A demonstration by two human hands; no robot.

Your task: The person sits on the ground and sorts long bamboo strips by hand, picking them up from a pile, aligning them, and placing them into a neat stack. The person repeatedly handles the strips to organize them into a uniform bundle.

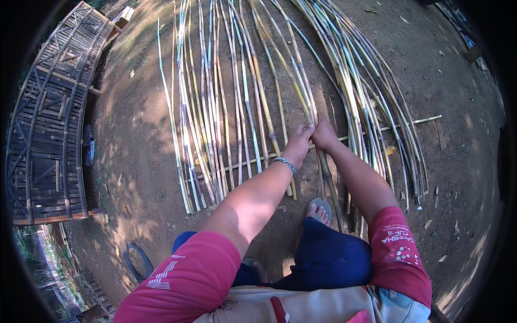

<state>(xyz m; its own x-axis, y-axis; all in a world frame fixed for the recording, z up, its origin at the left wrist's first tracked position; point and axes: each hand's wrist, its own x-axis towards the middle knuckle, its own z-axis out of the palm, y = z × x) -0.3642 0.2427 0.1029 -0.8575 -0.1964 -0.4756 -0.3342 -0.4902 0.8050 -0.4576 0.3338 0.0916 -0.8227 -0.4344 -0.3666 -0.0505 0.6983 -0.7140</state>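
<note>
No packages, labels, signs or screens anywhere — only a white printed mark on each red sleeve [396,242], five and seven o'clock

Outdoor bamboo-working yard: bare dirt ground [134,140], split bamboo strips [226,97] laid out in rows, bamboo lattice panel [48,124] at left.

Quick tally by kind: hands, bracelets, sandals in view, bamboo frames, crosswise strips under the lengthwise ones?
Hands: 2, left hand and right hand, both on one bamboo strip
Bracelet: 1
Sandal: 1 clearly seen
Bamboo frame: 1
Crosswise strip: 1
Lengthwise strips: too many to count
Total counted: 6
</note>
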